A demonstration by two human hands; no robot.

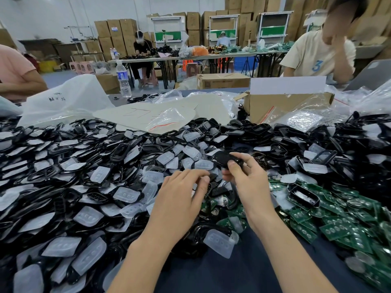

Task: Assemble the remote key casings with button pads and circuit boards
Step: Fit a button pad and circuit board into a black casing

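The right hand (243, 180) pinches a black casing (224, 158) between thumb and curled fingers, holding it above the heap at 12 o'clock of that hand. The left hand (182, 193), just beside the right at its 9 o'clock, has its fingers curled, the tips pinching a small black part (212, 177). Clear pads (95, 176) mixed with black frames (118, 153) cover the tabletop (222, 271) from 9 to 12 o'clock, and green boards (338, 218) lie at 4 o'clock.

white wall (42, 13), tall stacks of cardboard boxes (114, 32) (all brown), long folding table (143, 59)
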